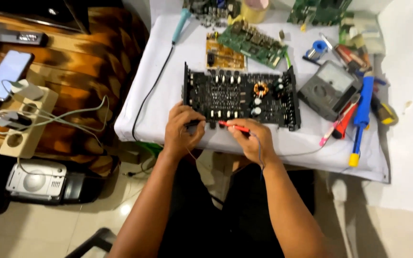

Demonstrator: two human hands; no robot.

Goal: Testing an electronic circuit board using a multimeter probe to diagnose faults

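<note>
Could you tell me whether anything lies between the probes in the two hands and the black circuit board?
Nothing visible does. The left hand holds a black probe and the right hand a red probe, both tips at the near edge of the board.

Pale tiled floor (39,229), white wall (407,95), wooden cabinet (87,62)

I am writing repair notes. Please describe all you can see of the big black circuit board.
The black circuit board lies flat on the white-covered table, long side across, with upright black rails at both ends. It carries capacitors and a copper coil. The left hand and right hand press probes to its near edge.
</note>
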